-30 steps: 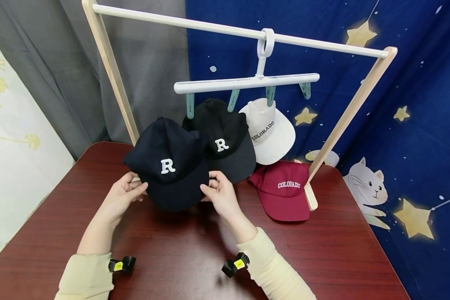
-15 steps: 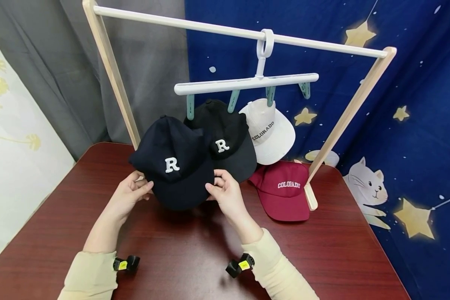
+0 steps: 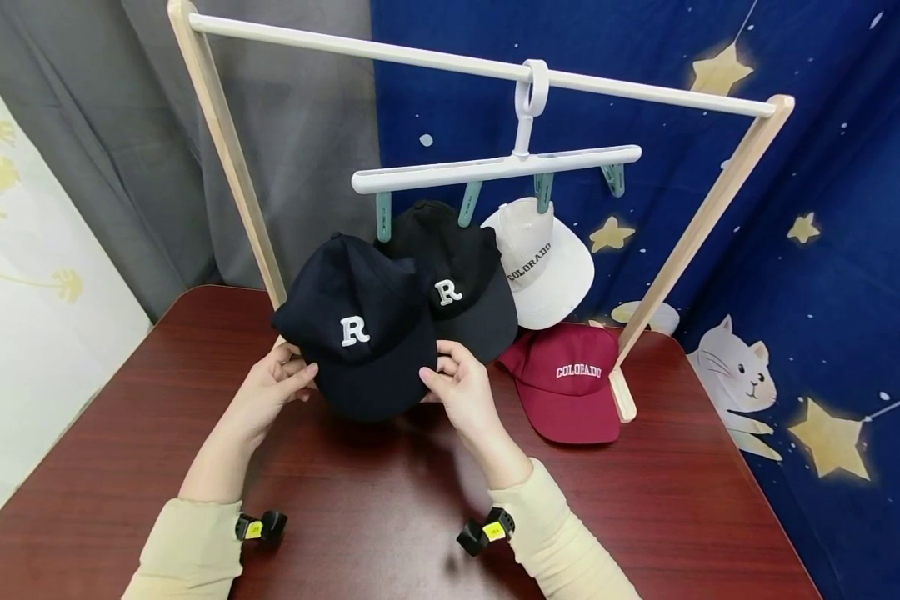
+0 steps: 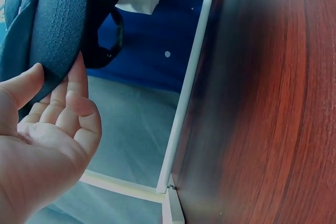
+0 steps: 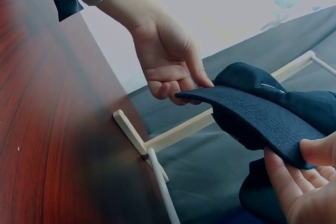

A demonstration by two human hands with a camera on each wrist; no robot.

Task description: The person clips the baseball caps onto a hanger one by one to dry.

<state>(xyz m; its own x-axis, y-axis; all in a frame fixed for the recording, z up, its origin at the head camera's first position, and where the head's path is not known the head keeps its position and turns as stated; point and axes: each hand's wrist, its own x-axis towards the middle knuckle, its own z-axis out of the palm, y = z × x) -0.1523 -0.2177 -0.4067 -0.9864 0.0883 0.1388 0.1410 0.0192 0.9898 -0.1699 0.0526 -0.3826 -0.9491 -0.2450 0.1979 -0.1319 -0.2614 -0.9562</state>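
Observation:
A navy baseball cap with a white R is held up above the table, its brim toward me. My left hand pinches one side of the brim between thumb and fingers. On the opposite side, my right hand pinches the brim in the same way. The right wrist view shows the curved brim stretched between both hands. Right behind the navy cap hangs a black R cap, partly covered by it. A white COLORADO cap hangs farther right.
A white hanger with several green clips hangs from the rack's bar. Its rightmost clip holds nothing. A maroon cap rests on the table against the rack's right foot.
Both hands have shifted slightly to the right with the navy cap, which now overlaps the black cap more. The other caps and the rack stay in place.

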